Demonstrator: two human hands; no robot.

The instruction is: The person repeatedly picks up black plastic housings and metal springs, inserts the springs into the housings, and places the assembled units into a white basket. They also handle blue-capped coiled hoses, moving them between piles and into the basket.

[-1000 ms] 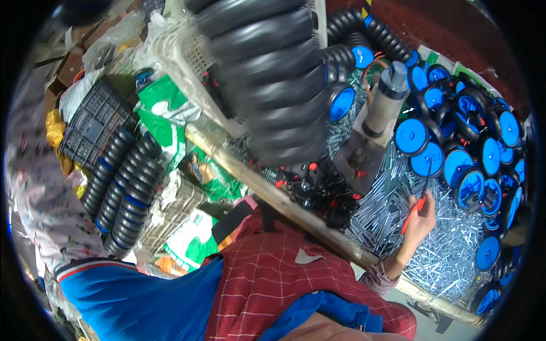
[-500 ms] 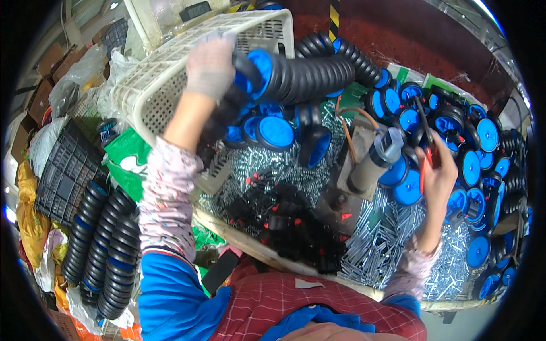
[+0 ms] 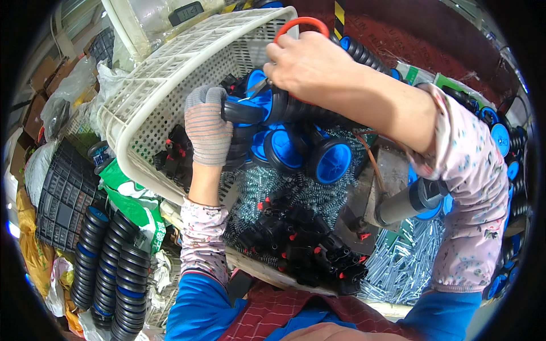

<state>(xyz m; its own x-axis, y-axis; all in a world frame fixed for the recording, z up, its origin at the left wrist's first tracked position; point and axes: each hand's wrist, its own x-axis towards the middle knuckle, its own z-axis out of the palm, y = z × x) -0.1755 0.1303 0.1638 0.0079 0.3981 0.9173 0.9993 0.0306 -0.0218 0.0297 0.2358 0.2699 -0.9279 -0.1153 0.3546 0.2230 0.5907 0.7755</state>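
My left hand [image 3: 208, 128], in a grey striped glove, grips a black wheel with a blue hub [image 3: 243, 112] at the end of a row of wheels. My bare right hand [image 3: 304, 65] is closed on red-handled scissors [image 3: 302, 23], reaching across to the left. The scissor blades point down onto the blue hubs beside my left hand; whether they touch anything I cannot tell. Below lie loose blue-hubbed wheels [image 3: 331, 161] on a heap of metal springs [image 3: 256, 190]. Nearer me is a pile of black plastic parts with red tabs [image 3: 307, 241].
A white plastic basket [image 3: 136, 116] stands tilted behind my left hand. A grey cylinder [image 3: 406, 202] on a metal block rises right of centre, with long metal pins [image 3: 401, 264] in front. Stacked wheels [image 3: 131, 290] and a black crate [image 3: 62, 199] are at the left.
My right hand has swung with the scissors from the right side to the wheels by my left hand. The wheel row and left hand have come lower and nearer me.
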